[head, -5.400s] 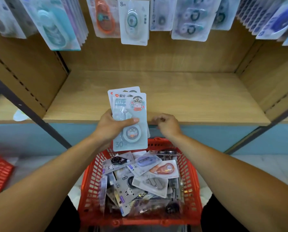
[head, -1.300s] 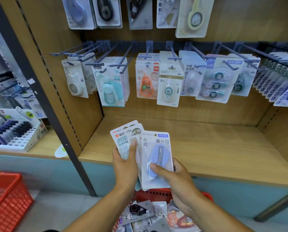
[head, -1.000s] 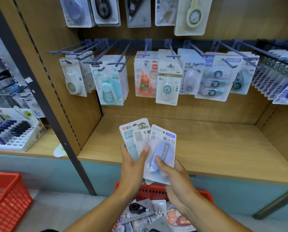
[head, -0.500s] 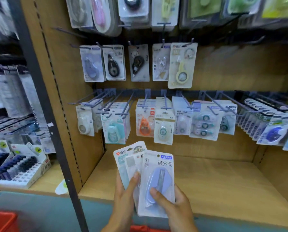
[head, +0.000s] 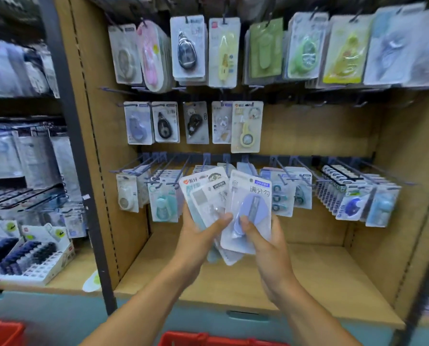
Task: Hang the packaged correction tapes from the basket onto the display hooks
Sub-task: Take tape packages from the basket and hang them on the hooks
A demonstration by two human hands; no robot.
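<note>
- Both hands grip packs: left hand [head: 198, 236] holds a fanned stack of packs [head: 204, 196], thumb pressed across the front.
- Right hand [head: 263, 243] pinches the purple tape pack [head: 249, 211], thumb on its blister, fingers behind.
- Packs are held up in front of the lower row of hooks [head: 163, 168], above the wooden shelf [head: 308, 275].
- Red basket [head: 208, 339] rim shows at bottom edge, below the shelf front.
- More packs hang on upper rows; blurred.

Wooden shelf [head: 308, 275], hooks [head: 295, 166] carrying packaged tapes [head: 350, 203]
</note>
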